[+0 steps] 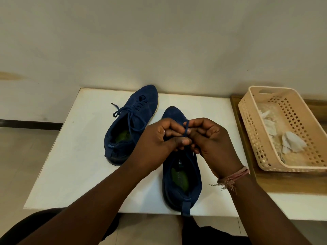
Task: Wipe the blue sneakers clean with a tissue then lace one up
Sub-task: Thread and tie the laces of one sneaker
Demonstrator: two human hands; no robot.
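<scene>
A white tabletop stands against a pale wall, and on it lie two blue suede sneakers with green insoles. The left sneaker is angled with its toe toward the wall and slightly to the right; its lace is tied in a bow whose loops and ends spill off toward its left side. Just to its right, the left hand has its fingers curled in and its thumb pressed forward, pinching a blue shoelace above the second shoe. The right sneaker lies with its heel tab at the near edge of the tabletop and its toe pointing to the wall; the two hands cover its middle. A small loop of the shoelace stands up between the hands. The right hand meets the left one, its fingers likewise curled and gripping the same shoelace; a frayed pinkish thread band circles its wrist. Farther right, on a wooden surface beside the tabletop, sits a beige perforated plastic basket holding crumpled white tissues.
</scene>
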